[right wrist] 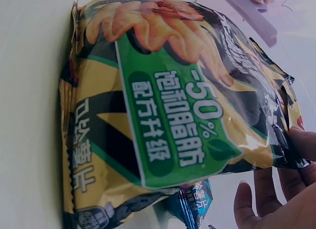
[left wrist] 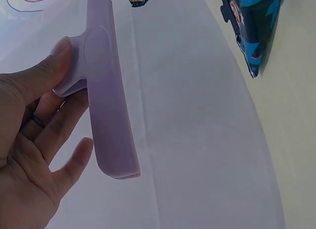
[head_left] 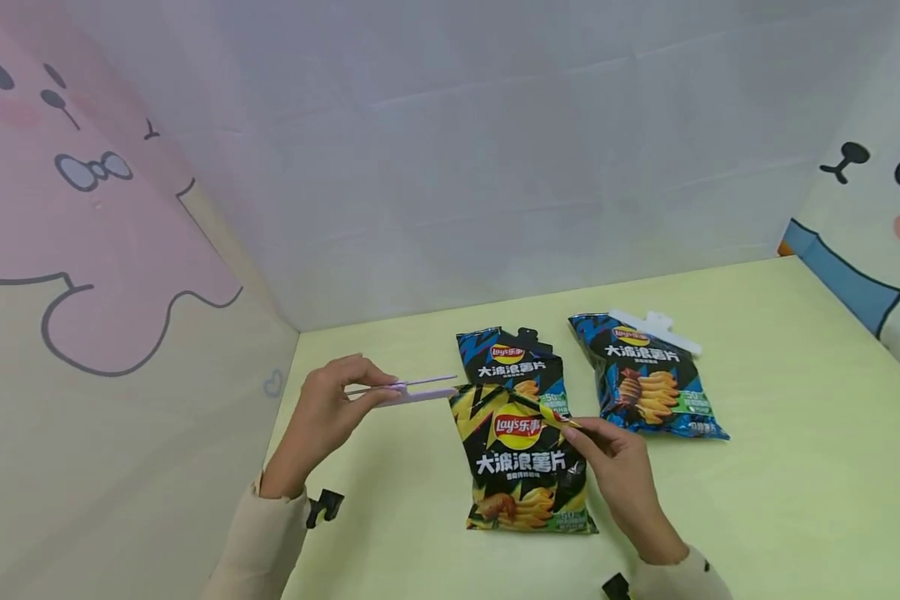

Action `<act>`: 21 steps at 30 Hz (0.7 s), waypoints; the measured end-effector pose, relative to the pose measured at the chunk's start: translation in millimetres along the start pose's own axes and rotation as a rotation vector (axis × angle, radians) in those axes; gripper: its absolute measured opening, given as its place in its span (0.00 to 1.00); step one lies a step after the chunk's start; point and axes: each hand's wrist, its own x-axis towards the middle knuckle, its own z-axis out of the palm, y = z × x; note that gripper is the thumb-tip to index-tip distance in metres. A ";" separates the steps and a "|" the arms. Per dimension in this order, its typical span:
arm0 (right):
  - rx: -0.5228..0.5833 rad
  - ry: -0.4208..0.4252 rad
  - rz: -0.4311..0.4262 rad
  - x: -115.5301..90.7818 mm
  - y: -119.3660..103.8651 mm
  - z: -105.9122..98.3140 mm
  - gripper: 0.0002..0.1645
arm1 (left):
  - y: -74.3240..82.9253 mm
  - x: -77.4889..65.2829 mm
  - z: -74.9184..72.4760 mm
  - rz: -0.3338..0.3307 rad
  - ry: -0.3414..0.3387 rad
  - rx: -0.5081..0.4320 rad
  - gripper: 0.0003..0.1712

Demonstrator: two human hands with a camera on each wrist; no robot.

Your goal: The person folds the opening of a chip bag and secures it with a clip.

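My left hand (head_left: 332, 408) pinches the handles of a lilac bag clip (head_left: 418, 397) between thumb and fingers. The clip's two long bars stand apart in the head view, their tips near the top left corner of a black and yellow chip bag (head_left: 521, 458). In the left wrist view the clip (left wrist: 111, 100) lies lengthwise past the fingertips. My right hand (head_left: 624, 471) pinches the top right corner of that bag, where the upper edge is folded over. The right wrist view shows the bag's lower front (right wrist: 173, 110) close up, tilted.
Behind it lies a blue and black chip bag (head_left: 487, 360) with a black clip (head_left: 527, 340) on top. Farther right lies another blue chip bag (head_left: 648, 383) with a white clip (head_left: 656, 330). The pale yellow-green table (head_left: 787, 467) meets a white backdrop (head_left: 495, 167) behind.
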 end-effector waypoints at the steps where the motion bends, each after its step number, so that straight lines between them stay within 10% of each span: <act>1: 0.001 0.000 -0.001 -0.2 0.4 0.1 0.18 | 3.3 3.6 0.0 0.007 -0.015 0.022 0.07; 21: -0.004 -0.020 -0.004 3.4 2.3 -1.7 0.17 | 39.8 65.1 24.8 0.121 -0.326 0.037 0.03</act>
